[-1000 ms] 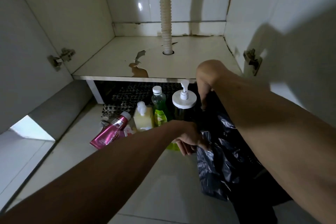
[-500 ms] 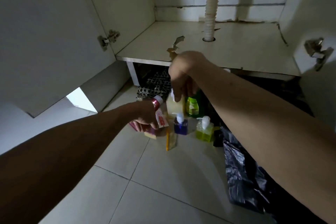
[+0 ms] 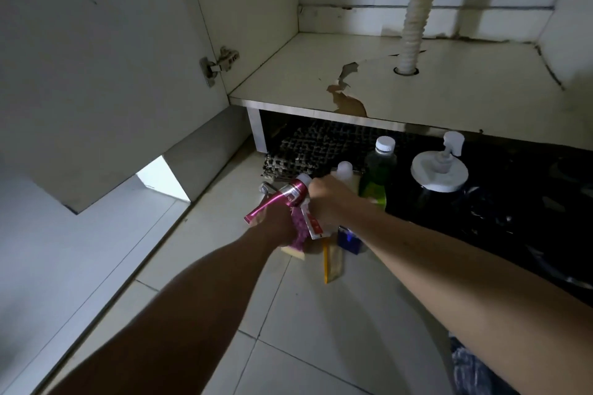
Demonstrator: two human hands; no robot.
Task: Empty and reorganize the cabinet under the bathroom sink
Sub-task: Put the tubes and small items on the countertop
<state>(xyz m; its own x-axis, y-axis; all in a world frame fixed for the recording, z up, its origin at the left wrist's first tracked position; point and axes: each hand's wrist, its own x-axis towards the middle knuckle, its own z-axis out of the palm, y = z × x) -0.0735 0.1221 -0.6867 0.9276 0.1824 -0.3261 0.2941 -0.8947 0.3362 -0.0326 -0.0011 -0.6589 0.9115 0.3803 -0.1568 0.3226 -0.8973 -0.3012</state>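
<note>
Both hands meet over the pile on the floor tiles [image 3: 199, 292] below the cabinet shelf [image 3: 449, 96]. Left hand [image 3: 277, 224] grips a pink tube [image 3: 279, 200]; right hand [image 3: 330, 202] is curled, can't tell around what. It half hides a blue bottle [image 3: 348, 242].

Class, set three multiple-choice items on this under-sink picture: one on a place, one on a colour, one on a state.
1. Where does the green bottle stand?
A. on the cabinet shelf
B. on the floor below the shelf
C. in the left hand

2. What colour is the tube in the left hand?
A. pink
B. blue
C. black

3. How is the pump bottle?
A. lying down
B. upright
C. held in a grip

Key: 1 B, it stands under the shelf's front edge; 2 A, its body shows pink; 3 B, its pump points up.
</note>
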